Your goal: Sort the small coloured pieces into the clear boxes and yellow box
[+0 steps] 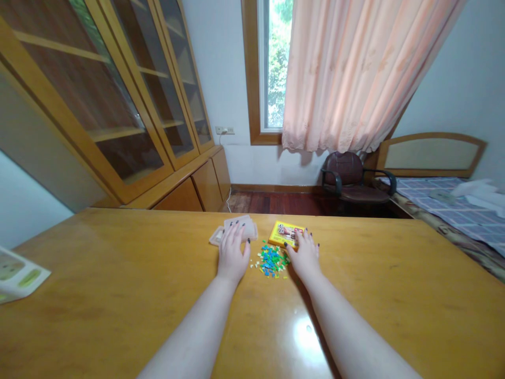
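My left hand [232, 255] lies palm down with its fingers spread, resting on a clear plastic case [248, 227] at the table's far side. My right hand [305, 257] is also spread flat, its fingertips over the right part of a yellow box [277, 231] with a printed picture on its top. Between my hands sits a loose pile of small building bricks [272, 260] in blue, green, white and yellow. A few pieces are scattered around the pile's edge. What the case holds, if anything, I cannot make out.
The glossy wooden table [130, 295] reaches to both sides. At the left edge is a white object with a green patch [29, 279]. Beyond the table stand a glass-fronted cabinet [169, 168], a brown armchair [347, 173] and a bed [437, 197].
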Motion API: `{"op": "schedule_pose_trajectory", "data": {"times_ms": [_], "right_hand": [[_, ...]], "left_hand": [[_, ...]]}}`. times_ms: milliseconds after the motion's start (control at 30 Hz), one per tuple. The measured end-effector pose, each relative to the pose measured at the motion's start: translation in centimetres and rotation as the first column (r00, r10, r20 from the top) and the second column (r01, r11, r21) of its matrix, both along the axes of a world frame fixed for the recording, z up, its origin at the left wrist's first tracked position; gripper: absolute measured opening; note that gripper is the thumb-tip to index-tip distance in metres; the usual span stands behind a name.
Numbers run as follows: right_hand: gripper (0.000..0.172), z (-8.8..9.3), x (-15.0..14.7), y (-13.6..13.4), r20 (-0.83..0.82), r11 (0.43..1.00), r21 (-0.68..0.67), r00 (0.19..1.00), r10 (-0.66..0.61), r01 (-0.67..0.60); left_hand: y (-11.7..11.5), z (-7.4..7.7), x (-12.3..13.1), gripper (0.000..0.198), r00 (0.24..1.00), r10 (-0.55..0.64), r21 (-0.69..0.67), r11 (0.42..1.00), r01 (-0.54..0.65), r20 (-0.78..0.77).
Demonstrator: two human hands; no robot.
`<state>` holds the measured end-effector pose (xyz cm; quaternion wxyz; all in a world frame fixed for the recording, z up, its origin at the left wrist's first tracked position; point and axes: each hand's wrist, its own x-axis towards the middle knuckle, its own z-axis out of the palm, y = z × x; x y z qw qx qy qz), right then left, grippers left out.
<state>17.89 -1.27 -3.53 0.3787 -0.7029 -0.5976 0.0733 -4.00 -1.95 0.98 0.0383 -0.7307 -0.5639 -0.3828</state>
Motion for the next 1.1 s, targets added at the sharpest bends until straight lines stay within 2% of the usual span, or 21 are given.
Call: {"op": "schedule_pose_trajectory", "data": {"times_ms": [33,100,167,267,367,467,633,833,967,1100], "right_hand": [[0.053,-0.3,0.1,0.0,0.011,1.000,-0.002,1.000,0.013,-0.012],[0.050,-0.8,0.1,0.0,0.030,0.999,0.029,0.999,0.015,-0.016],[0.047,-1.1,0.0,-0.1,0.049,0.998,0.065,0.999,-0.004,0.000],[0.044,-0.8,0.1,-0.3,0.090,0.997,0.077,0.996,-0.026,0.020],[0.042,-0.1,0.3,-0.5,0.138,0.999,0.039,0.990,-0.020,0.015],[0.040,0.5,0.4,-0.6,0.163,1.000,0.009,0.987,0.013,-0.014],[0.037,0.9,0.3,-0.4,0.106,0.995,0.023,0.990,0.094,-0.096],[0.038,1.4,0.1,-0.5,-0.044,0.993,0.104,0.997,0.064,-0.059],[0.038,2.3,0.0,-0.9,-0.152,0.985,0.155,0.983,0.102,-0.079],[0.037,2.9,-0.3,-1.3,-0.183,0.966,0.223,0.968,0.170,-0.128]], "left_hand": [[-0.2,0.0,0.3,0.043,0.995,-0.096,-0.040,0.995,0.096,-0.002],[-0.6,-0.2,0.9,0.042,0.960,-0.280,-0.177,0.945,0.275,-0.009],[-0.8,-0.7,1.4,0.049,0.922,-0.387,-0.323,0.873,0.366,0.000],[-0.9,-1.5,1.8,0.065,0.907,-0.419,-0.461,0.799,0.387,0.035],[-0.7,-1.9,1.8,0.064,0.903,-0.425,-0.521,0.756,0.396,0.071],[-0.6,-2.1,1.8,0.061,0.907,-0.403,-0.496,0.768,0.406,0.120],[-0.5,-2.4,1.7,0.063,0.922,-0.345,-0.454,0.803,0.386,0.175],[-0.4,-2.4,1.6,0.061,0.909,-0.351,-0.436,0.798,0.416,0.226],[-0.4,-2.5,1.7,0.060,0.906,-0.358,-0.439,0.793,0.422,0.225],[-0.3,-2.6,1.9,0.057,0.914,-0.316,-0.440,0.804,0.400,0.255]]}}
